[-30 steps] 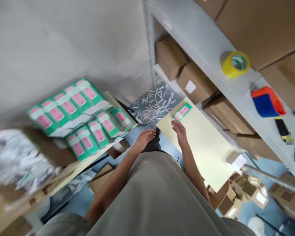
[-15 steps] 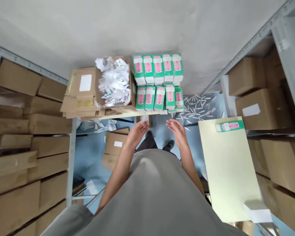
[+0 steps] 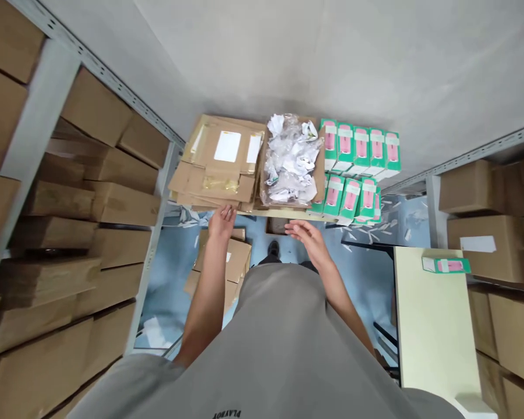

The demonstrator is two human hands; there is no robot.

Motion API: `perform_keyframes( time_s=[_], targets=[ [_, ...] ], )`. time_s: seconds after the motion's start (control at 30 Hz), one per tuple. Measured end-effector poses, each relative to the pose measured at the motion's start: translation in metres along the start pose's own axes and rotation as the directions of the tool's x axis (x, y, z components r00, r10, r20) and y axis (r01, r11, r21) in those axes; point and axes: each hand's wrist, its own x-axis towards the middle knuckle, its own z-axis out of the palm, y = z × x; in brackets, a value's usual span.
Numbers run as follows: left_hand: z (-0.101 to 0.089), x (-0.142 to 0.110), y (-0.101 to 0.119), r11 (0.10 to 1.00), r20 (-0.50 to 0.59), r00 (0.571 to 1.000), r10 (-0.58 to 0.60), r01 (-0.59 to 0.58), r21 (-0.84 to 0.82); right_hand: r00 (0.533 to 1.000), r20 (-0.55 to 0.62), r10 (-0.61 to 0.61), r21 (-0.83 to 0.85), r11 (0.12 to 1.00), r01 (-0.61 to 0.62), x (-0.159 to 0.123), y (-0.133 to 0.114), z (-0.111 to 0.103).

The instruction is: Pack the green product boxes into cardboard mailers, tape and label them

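Observation:
My left hand [image 3: 222, 221] is stretched toward the front edge of a stack of flattened cardboard boxes [image 3: 218, 163] on a small table, fingers apart and holding nothing. My right hand [image 3: 306, 238] hovers open, palm partly up, just below an open carton full of crumpled white paper and plastic [image 3: 290, 160]. To the right of that carton stand several green boxes with pink panels [image 3: 360, 166] in two rows. One more green and pink box [image 3: 446, 265] lies alone on a pale yellow table [image 3: 428, 326] at my right.
Metal shelving with brown cartons [image 3: 61, 221] lines the left side, and more cartons [image 3: 493, 233] fill shelves on the right. Flat boxes [image 3: 233, 259] lie on the blue floor under the small table. White scraps [image 3: 388, 224] litter the floor by the wall.
The view has swung left from the yellow table to the small table. My left hand has reached out to the cardboard stack; my right hand has left the single green box behind.

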Motion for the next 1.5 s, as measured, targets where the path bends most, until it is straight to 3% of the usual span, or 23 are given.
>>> perform_keyframes(
  time_s=[0.13,0.3,0.37,0.43,0.47,0.53,0.6,0.67,0.73,0.8,0.87,0.93,1.0,1.07,1.13,1.2,1.27,1.37,1.43,1.5],
  targets=[
    [0.008,0.035,0.026,0.997,0.052,0.997,-0.059,0.055,0.061,0.999,-0.026,0.026,-0.049,0.998,-0.027,0.003,0.0,0.023],
    [0.027,0.045,0.038,0.986,0.086,0.986,-0.143,0.134,0.1,0.996,-0.088,0.031,-0.075,0.996,-0.038,0.01,-0.001,0.036],
    [0.037,0.046,0.043,0.995,0.102,0.992,-0.079,0.072,0.072,0.996,-0.086,0.025,-0.085,0.996,-0.032,0.014,-0.003,0.043],
    [0.046,0.043,0.053,0.994,0.138,0.984,0.111,-0.111,-0.007,0.997,-0.074,0.007,-0.093,0.996,-0.014,0.017,-0.009,0.05],
    [0.049,0.04,0.06,0.971,0.155,0.959,0.238,-0.232,-0.057,0.998,-0.068,-0.006,-0.097,0.995,-0.001,0.017,-0.012,0.053],
    [0.051,0.028,0.075,0.883,0.189,0.863,0.468,-0.45,-0.129,0.997,-0.067,-0.041,-0.101,0.994,0.034,0.014,-0.021,0.055],
    [0.052,0.01,0.092,0.8,0.258,0.759,0.598,-0.585,-0.135,0.991,-0.095,-0.092,-0.102,0.991,0.083,0.009,-0.03,0.05],
    [0.055,-0.012,0.105,0.759,0.348,0.693,0.632,-0.643,-0.098,0.975,-0.153,-0.159,-0.108,0.984,0.144,0.0,-0.04,0.039],
    [0.064,-0.035,0.11,0.75,0.431,0.659,0.617,-0.658,-0.068,0.94,-0.241,-0.243,-0.123,0.968,0.219,-0.013,-0.048,0.023],
    [0.08,-0.056,0.102,0.76,0.513,0.637,0.576,-0.649,-0.048,0.862,-0.369,-0.346,-0.164,0.938,0.306,-0.029,-0.055,0.002],
    [0.1,-0.076,0.08,0.78,0.602,0.618,0.505,-0.625,-0.013,0.716,-0.532,-0.453,-0.247,0.891,0.38,-0.051,-0.059,-0.025],
    [0.121,-0.095,0.047,0.802,0.708,0.589,0.388,-0.595,0.055,0.495,-0.684,-0.536,-0.366,0.839,0.403,-0.079,-0.059,-0.057],
    [0.14,-0.115,0.004,0.807,0.817,0.532,0.221,-0.571,0.153,0.26,-0.771,-0.582,-0.478,0.798,0.367,-0.112,-0.051,-0.094],
    [0.156,-0.139,-0.045,0.786,0.893,0.449,0.018,-0.559,0.265,0.098,-0.802,-0.589,-0.542,0.787,0.296,-0.146,-0.035,-0.132],
    [0.167,-0.166,-0.097,0.739,0.916,0.366,-0.165,-0.569,0.36,0.042,-0.832,-0.553,-0.53,0.815,0.235,-0.179,-0.012,-0.169],
    [0.178,-0.194,-0.151,0.682,0.909,0.297,-0.292,-0.602,0.416,0.034,-0.874,-0.485,-0.468,0.858,0.212,-0.208,0.016,-0.204],
    [0.189,-0.222,-0.203,0.626,0.894,0.24,-0.378,-0.645,0.438,0.01,-0.911,-0.413,-0.402,0.891,0.21,-0.235,0.044,-0.237],
    [0.211,-0.263,-0.281,0.588,0.865,0.143,-0.481,-0.68,0.439,-0.079,-0.948,-0.309,-0.318,0.933,0.166,-0.276,0.082,-0.288],
    [0.226,-0.288,-0.334,0.567,0.836,0.099,-0.54,-0.691,0.448,-0.107,-0.965,-0.24,-0.253,0.958,0.133,-0.304,0.105,-0.322],
    [0.24,-0.311,-0.39,0.515,0.795,0.089,-0.6,-0.718,0.469,-0.099,-0.98,-0.172,-0.184,0.975,0.125,-0.33,0.125,-0.356]
  ],
)
